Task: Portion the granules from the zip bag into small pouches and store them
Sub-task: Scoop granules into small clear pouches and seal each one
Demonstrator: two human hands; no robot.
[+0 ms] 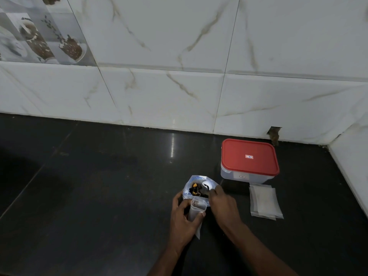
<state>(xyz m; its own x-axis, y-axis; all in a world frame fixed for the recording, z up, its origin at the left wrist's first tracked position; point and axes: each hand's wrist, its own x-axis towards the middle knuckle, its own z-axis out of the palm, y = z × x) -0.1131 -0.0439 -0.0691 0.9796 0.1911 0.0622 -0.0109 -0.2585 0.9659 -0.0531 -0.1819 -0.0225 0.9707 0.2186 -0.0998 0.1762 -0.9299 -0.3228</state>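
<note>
One wide-angle view, worn on the person's head, looks forward and down on the glossy black stone desk (99, 186). The clear rectangular plastic box with a red lid (250, 157) sits right of centre, fairly near. Behind the box a white veined-tile wall (179, 46) fills the upper half; in front of it two bare forearms (256, 248) enter from the bottom edge.

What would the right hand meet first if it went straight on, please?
Probably the granules inside the zip bag; the right hand points its spoon into the bag's mouth, though depth is unclear.
</note>
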